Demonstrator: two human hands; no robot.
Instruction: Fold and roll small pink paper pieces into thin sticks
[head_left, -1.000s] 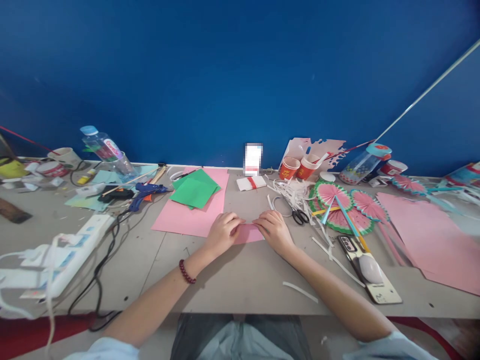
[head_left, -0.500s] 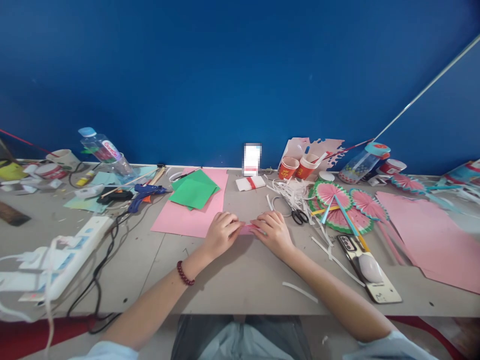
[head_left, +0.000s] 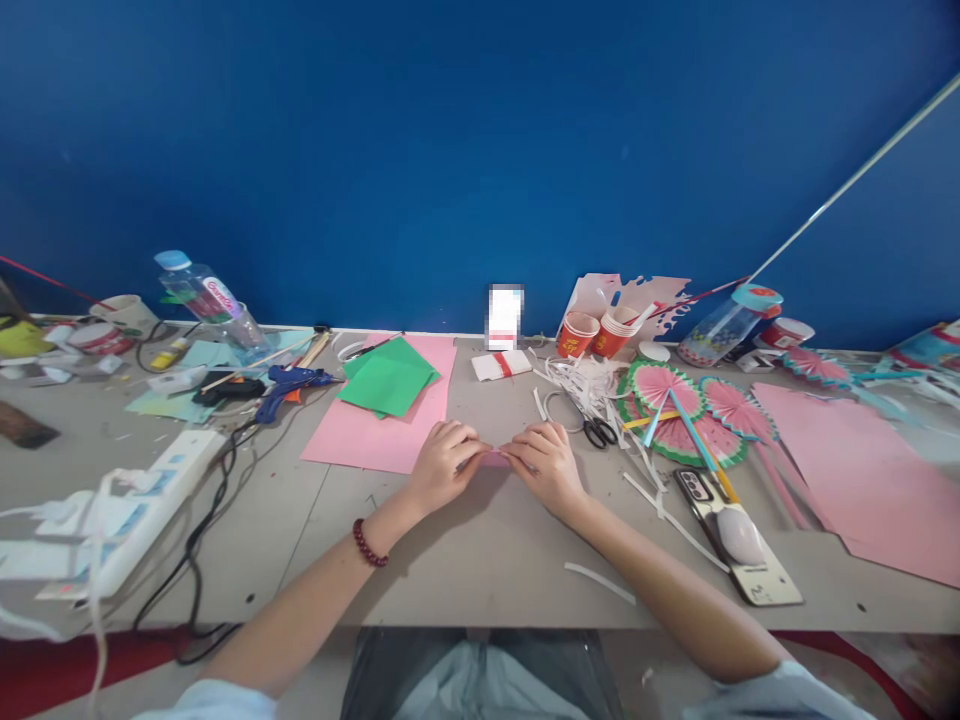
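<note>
My left hand [head_left: 444, 463] and my right hand [head_left: 546, 462] meet at the middle of the grey table [head_left: 480, 560], fingers curled. Both pinch a small folded strip of pink paper [head_left: 495, 458], of which only a sliver shows between the fingertips. A dark red bead bracelet [head_left: 369, 543] is on my left wrist. A large pink sheet [head_left: 390, 420] with green sheets [head_left: 390, 380] on top lies just beyond my left hand.
Scissors [head_left: 596, 428] and white paper strips lie right of my hands, then watermelon paper fans [head_left: 675, 410], a phone [head_left: 739, 540] and a big pink sheet [head_left: 862, 480]. Paper cups [head_left: 600, 335] stand at the back. A glue gun [head_left: 289, 385], bottle [head_left: 206, 295] and power strip [head_left: 127, 510] are left.
The pink paper lay flatter and wider between my hands a second ago; now it is folded up narrow and almost hidden by my fingertips. My hands have drawn closer together.
</note>
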